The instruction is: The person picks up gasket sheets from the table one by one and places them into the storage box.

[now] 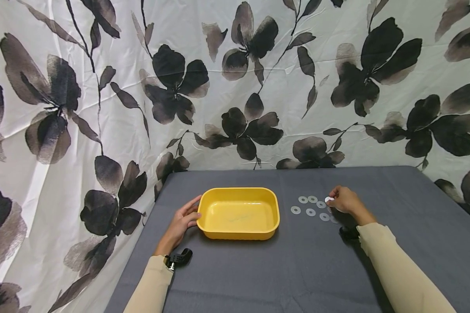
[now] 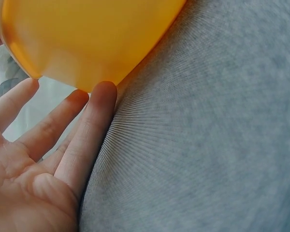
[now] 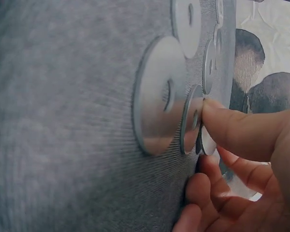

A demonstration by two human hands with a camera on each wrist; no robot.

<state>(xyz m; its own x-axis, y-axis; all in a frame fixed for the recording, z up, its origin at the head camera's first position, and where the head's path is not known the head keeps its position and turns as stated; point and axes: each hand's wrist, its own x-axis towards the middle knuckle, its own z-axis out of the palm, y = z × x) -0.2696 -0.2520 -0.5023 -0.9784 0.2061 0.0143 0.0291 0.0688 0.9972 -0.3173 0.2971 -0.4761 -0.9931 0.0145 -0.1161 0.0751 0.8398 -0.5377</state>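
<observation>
While the left hand (image 1: 183, 222), fingers straight, touches a glossy yellow tray (image 1: 239, 214), the right hand (image 1: 345, 201) pinches a thin, shiny washer (image 3: 209, 141).

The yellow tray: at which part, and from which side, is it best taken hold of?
Probably pinch the yellow tray at its right rim, coming from the right, thumb inside and fingers outside: the raised wall offers an edge and nothing touches that end, while the left hand is at the left one.

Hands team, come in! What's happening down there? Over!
Left hand touching left end of yellow tray. Right hand pinching a washer. More washers lie between right hand and tray.
</observation>
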